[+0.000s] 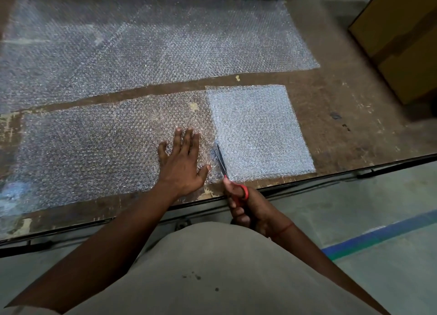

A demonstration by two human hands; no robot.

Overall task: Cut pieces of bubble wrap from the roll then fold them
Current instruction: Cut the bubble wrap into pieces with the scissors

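A long strip of bubble wrap (pixel 89 146) lies flat along the near side of the table. Its right end is a whiter, thicker-looking square (pixel 257 130), apparently folded layers. My left hand (pixel 183 163) presses flat on the strip, fingers spread, just left of that square. My right hand (pixel 246 208) grips red-handled scissors (pixel 222 163) at the table's front edge. The dark blades point away from me and lie in the wrap along the square's left edge. A second, wider sheet of bubble wrap (pixel 153 45) covers the far half of the table.
The worn brown table (pixel 350 130) ends at a dark metal front edge near my body. A cardboard box (pixel 402 40) stands at the far right. The grey floor to the right carries a blue and green tape line (pixel 378 236).
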